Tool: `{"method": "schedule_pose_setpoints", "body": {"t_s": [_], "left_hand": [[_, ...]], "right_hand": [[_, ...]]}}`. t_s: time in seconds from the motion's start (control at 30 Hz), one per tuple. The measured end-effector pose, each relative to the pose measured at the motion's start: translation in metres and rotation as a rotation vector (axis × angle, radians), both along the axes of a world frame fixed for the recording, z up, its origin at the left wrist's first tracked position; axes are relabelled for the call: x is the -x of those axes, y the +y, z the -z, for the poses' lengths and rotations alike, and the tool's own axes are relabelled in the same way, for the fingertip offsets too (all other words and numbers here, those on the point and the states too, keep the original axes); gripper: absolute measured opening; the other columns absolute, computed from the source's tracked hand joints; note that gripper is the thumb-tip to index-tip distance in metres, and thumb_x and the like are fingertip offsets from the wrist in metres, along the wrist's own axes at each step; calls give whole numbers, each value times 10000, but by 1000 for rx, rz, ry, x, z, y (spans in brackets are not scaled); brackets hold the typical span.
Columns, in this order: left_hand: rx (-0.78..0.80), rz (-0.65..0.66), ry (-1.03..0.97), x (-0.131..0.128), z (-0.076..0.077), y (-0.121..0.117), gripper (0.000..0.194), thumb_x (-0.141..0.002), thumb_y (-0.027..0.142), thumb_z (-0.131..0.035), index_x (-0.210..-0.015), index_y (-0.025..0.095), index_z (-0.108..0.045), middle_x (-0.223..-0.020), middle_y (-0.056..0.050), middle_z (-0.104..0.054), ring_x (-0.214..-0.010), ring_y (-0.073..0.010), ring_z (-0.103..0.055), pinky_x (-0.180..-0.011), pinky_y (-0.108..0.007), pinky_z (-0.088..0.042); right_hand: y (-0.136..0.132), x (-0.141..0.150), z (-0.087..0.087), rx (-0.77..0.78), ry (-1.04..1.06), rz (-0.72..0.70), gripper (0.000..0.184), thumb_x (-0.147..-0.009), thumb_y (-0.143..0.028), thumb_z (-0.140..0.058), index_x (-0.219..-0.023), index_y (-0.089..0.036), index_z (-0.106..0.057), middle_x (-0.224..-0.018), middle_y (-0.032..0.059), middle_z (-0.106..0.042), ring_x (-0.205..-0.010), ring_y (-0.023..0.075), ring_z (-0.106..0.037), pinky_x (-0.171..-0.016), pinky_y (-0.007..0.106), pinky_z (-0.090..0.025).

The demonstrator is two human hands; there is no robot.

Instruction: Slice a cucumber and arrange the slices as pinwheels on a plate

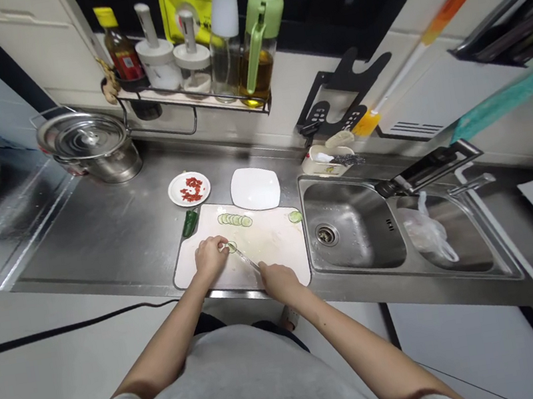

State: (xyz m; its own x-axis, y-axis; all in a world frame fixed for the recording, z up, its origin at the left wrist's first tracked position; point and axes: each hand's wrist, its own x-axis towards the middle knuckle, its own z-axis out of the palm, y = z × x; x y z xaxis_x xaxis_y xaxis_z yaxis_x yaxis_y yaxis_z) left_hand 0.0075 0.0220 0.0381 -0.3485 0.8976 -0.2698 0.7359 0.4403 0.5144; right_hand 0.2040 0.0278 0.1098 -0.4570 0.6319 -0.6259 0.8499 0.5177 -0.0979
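My right hand point(280, 283) is closed around the handle of a knife point(247, 258), its blade pointing up and left across the white cutting board point(276, 258). At the blade's tip lies a cucumber slice point(232, 247). The fingertips of my left hand point(211, 257) pinch at this slice's left edge. Farther up the board, several overlapping cucumber slices point(235, 220) form a row. A few more slices point(295, 216) sit by the right edge. Beside the board's upper left corner rests a dark green vegetable piece point(190, 223), whose kind I cannot make out.
Behind the board stand a plate point(174, 192) of chopped red pieces and a white square dish point(255, 189). To the right is a double sink point(354, 239) with a plastic bag point(426, 235). A steel pot point(114, 163) stands left, under a shelf of bottles point(199, 95).
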Motion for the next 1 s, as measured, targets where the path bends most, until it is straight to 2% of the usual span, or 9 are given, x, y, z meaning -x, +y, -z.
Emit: {"method": "schedule_pose_setpoints", "body": {"t_s": [0.33, 0.57, 0.7, 1.0], "left_hand": [[-4, 11, 37, -6, -3, 2, 208, -777, 268, -606, -973, 228, -665, -1015, -65, -667, -1007, -252, -564, -867, -346, -420], [43, -31, -96, -6, -6, 6, 195, -767, 185, -580, -942, 254, -632, -916, 14, -708, -871, -175, -617, -774, -285, -411], [37, -86, -141, 3, -8, 2, 199, -771, 204, -577, -950, 266, -638, -893, 32, -717, -847, -158, -635, -760, -270, -403], [94, -139, 26, 36, -14, -15, 218, -784, 214, -547, -965, 285, -646, -895, 15, -717, -917, -203, -635, -816, -317, -391]], "right_hand": [[-8, -15, 2, 29, -12, 24, 298, -926, -162, -357, -1177, -174, -515, -967, 137, -696, -935, 250, -660, -688, 302, -412], [-15, -38, -6, 64, 23, 91, 260, -954, -249, -374, -1138, -191, -548, -996, 121, -695, -945, 235, -648, -693, 287, -380], [-17, -50, -7, 54, 57, 127, 267, -971, -279, -365, -1114, -185, -569, -1012, 115, -694, -956, 219, -640, -699, 273, -362], [-10, -56, 2, 29, 114, 158, 261, -968, -277, -366, -1035, -168, -593, -973, 108, -698, -935, 221, -644, -673, 266, -327]]}}
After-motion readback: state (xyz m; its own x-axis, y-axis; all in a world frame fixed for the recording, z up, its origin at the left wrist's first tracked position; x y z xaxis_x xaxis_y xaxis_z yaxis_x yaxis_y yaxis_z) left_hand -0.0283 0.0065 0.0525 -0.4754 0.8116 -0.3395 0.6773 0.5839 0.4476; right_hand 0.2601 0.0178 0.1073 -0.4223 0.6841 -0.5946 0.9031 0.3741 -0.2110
